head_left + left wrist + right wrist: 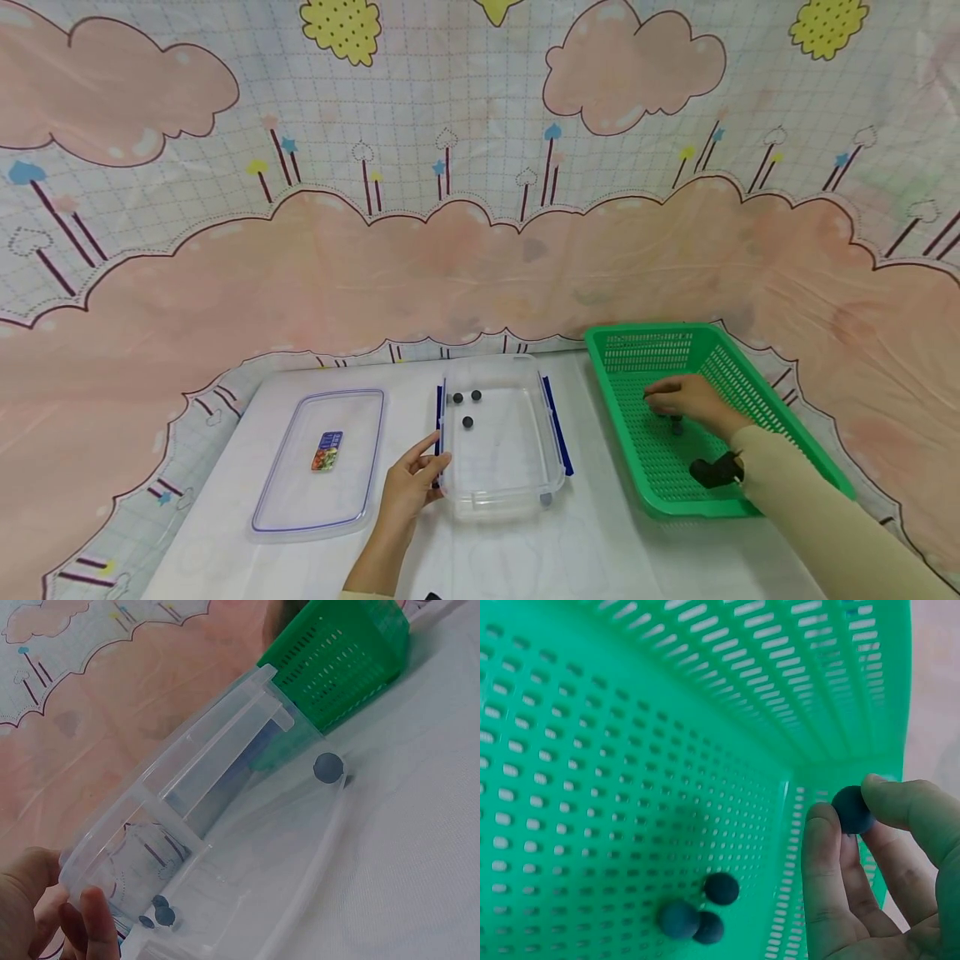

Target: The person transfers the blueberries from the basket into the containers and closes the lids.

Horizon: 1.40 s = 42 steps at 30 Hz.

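Note:
My left hand (408, 479) holds the left side of a clear plastic box (502, 498) with blue side clips, thumb at the rim and fingers against the outside. Three small dark balls, one of them a black ball (468, 422), lie toward the box's far left. Another ball (328, 768) shows at a near corner; I cannot tell which side of the wall it is on. Over the green basket (626, 454), my right hand (693, 400) pinches a dark ball (853, 810) between thumb and fingertips. Below it, three more balls, including a dark ball (721, 888), lie on the basket floor.
A clear lid (288, 500) with a blue seal and a colourful label (327, 451) lies flat left of the box. The basket stands to the right of the box on the white tabletop (592, 550). A patterned cloth (450, 275) hangs behind.

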{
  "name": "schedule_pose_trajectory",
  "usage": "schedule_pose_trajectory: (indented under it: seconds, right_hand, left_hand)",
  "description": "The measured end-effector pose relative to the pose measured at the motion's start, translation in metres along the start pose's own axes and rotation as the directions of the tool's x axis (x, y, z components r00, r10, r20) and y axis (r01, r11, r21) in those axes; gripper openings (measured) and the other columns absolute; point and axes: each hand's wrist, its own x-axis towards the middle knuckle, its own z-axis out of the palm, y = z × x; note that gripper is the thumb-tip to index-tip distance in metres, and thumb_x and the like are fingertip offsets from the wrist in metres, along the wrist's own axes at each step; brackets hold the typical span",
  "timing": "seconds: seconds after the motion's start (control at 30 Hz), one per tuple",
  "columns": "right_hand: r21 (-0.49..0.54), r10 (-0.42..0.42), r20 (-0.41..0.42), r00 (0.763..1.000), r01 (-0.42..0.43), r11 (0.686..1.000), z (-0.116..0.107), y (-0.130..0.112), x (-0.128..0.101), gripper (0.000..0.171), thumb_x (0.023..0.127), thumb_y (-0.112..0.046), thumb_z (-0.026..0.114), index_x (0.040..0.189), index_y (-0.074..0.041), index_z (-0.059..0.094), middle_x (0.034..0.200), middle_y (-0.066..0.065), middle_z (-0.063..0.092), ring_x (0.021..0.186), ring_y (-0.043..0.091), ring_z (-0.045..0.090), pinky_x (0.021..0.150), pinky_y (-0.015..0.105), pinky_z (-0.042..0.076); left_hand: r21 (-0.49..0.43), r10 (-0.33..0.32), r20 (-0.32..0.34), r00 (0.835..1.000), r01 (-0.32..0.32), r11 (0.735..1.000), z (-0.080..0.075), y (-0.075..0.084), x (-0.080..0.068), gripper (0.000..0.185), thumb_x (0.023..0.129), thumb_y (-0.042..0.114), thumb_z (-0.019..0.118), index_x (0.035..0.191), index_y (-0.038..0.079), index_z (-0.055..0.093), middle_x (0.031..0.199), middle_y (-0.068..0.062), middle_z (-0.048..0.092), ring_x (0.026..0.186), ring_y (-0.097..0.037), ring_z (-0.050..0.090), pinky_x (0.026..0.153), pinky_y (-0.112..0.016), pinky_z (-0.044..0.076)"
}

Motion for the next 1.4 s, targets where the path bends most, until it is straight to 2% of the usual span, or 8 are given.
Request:
schedule_pose_trajectory:
  seconds: [0.7, 1.03, 1.4]
  right_hand:
    - [0.070, -0.083, 0.046, 0.995, 0.080, 0.994, 0.019, -0.031, -0.003, 0.044, 0.096, -0.020, 0.065, 0.128, 0.010, 0.058, 0.121, 0.025, 0.063, 0.104, 0.033, 0.067, 0.090, 0.046, 0.055]
    - [0.037, -0.040, 0.035, 0.999, 0.038, 0.999, 0.024, -0.042, -0.001, 0.038, 0.095, -0.022, 0.067, 0.124, 0.002, 0.064, 0.120, 0.021, 0.065, 0.104, 0.036, 0.066, 0.089, 0.046, 0.056]
    - [0.000, -0.083, 0.021, 0.996, 0.083, 0.997, 0.028, -0.052, -0.002, 0.038, 0.094, -0.023, 0.068, 0.123, 0.001, 0.065, 0.118, 0.020, 0.066, 0.099, 0.033, 0.068, 0.088, 0.051, 0.054]
  left_hand:
    - [0.030, -0.011, -0.004, 1.000, 0.011, 0.999, -0.001, 0.000, 0.002, 0.053, 0.091, 0.017, 0.072, 0.140, 0.009, 0.055, 0.090, 0.001, 0.053, 0.076, -0.012, 0.049, 0.056, -0.022, 0.053]
    - [0.038, -0.008, -0.007, 1.000, 0.009, 0.999, -0.001, 0.002, 0.001, 0.052, 0.090, 0.019, 0.073, 0.139, 0.010, 0.056, 0.089, 0.001, 0.053, 0.076, -0.012, 0.049, 0.056, -0.022, 0.053]
    - [0.028, -0.009, -0.002, 1.000, 0.010, 1.000, -0.001, 0.000, 0.002, 0.053, 0.090, 0.017, 0.072, 0.140, 0.009, 0.055, 0.089, 0.002, 0.054, 0.075, -0.012, 0.049, 0.055, -0.022, 0.053]
